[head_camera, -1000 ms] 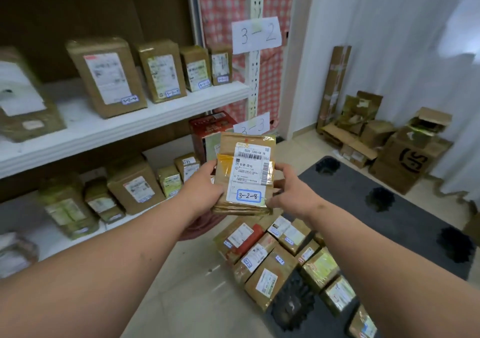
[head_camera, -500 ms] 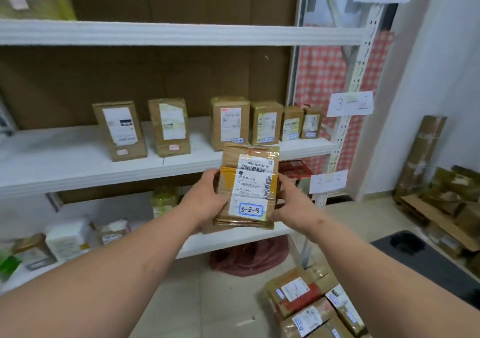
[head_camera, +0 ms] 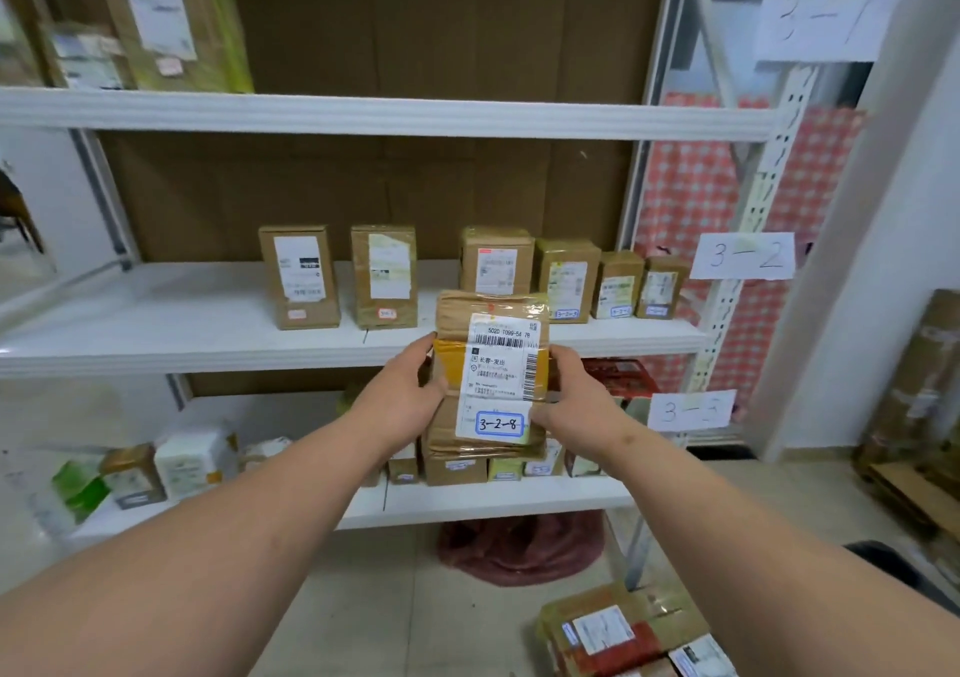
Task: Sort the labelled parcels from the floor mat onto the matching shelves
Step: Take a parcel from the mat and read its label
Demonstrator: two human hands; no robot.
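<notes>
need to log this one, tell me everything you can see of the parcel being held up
The parcel is a flat brown package wrapped in clear tape with a yellow band across it. A white shipping label with barcodes covers its front, with a blue-framed tag reading 3-2-8. It is held upright before the shelves, the left hand and right hand gripping its sides.

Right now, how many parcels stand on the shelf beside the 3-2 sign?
6 on the middle shelf: two left, four in a row right. The held parcel may hide more.
</notes>
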